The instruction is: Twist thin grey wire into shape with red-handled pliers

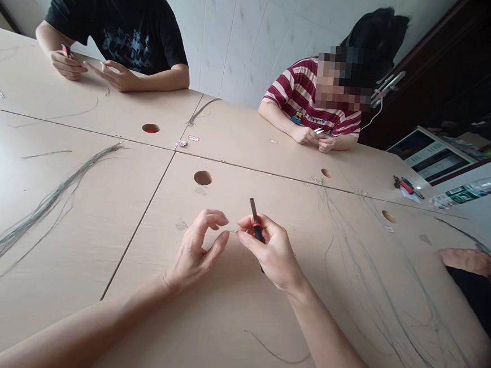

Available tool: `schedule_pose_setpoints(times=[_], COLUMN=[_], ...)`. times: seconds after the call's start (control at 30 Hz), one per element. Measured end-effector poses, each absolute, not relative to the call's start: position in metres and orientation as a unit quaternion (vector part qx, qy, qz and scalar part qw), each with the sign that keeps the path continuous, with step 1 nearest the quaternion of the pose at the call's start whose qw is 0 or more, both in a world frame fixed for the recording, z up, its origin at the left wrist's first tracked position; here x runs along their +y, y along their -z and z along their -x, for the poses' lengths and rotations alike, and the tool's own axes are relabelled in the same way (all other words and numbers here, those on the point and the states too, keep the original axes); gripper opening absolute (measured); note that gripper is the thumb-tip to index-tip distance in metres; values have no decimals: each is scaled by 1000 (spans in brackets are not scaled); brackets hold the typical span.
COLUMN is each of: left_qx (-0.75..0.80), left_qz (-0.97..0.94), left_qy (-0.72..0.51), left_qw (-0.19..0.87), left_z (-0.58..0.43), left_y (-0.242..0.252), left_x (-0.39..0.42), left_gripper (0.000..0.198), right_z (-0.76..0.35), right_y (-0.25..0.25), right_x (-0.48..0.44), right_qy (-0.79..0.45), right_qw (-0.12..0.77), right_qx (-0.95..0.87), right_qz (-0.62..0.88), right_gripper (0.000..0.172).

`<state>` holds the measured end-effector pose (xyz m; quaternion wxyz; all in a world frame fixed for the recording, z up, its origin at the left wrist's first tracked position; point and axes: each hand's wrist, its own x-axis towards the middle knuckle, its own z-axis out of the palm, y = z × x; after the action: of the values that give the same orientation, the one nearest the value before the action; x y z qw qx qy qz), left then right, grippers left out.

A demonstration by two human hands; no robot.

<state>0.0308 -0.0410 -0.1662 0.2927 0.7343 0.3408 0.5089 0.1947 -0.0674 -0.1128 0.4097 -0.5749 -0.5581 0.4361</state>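
Note:
My right hand (270,248) is closed around a small black tool with a red band (255,219), its tip pointing up and away. My left hand (200,243) hovers just left of it with the thumb and curled fingers pinched close on a very thin wire end (233,231) that I can barely make out. Both hands are above the pale wooden table (142,312), near its middle. A loose thin wire (274,353) lies on the table between my forearms.
A long bundle of thin wires (34,213) lies at the left, more strands (389,297) at the right. Round holes (202,177) dot the table. Two people sit across, handling small parts. Another person's hand (477,262) rests at the right edge. A plastic bottle (470,193) lies far right.

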Motion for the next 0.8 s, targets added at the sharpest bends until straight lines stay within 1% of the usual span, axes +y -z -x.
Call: schedule_pose_setpoints(times=[0.07, 0.17, 0.3, 0.47, 0.53, 0.67, 0.8], left_qx=[336, 314, 312, 299, 300, 326, 338], left_qz=[-732, -747, -751, -752, -751, -737, -730], left_qy=[-549, -555, -549, -544, -539, -531, -533], left_qw=[223, 187, 191, 220, 235, 262, 262], left_z=[-32, -34, -36, -34, -34, -34, -34], left_y=[165, 162, 164, 169, 168, 163, 160], left_x=[-41, -42, -42, -41, -41, -41, -40], left_gripper=[11, 14, 17, 23, 22, 14, 8], right_z=[-194, -190, -185, -182, -181, -181, -179], right_y=[116, 119, 120, 120, 122, 127, 129], right_x=[-66, -65, -65, -65, -65, -66, -69], right_qy=[-436, -448, -468, -507, -516, -482, -427], right_qw=[435, 468, 493, 490, 492, 502, 472], right_qx=[-530, -493, -463, -424, -414, -442, -499], right_qz=[582, 581, 569, 568, 567, 566, 588], right_gripper=[12, 14, 16, 19, 19, 17, 14])
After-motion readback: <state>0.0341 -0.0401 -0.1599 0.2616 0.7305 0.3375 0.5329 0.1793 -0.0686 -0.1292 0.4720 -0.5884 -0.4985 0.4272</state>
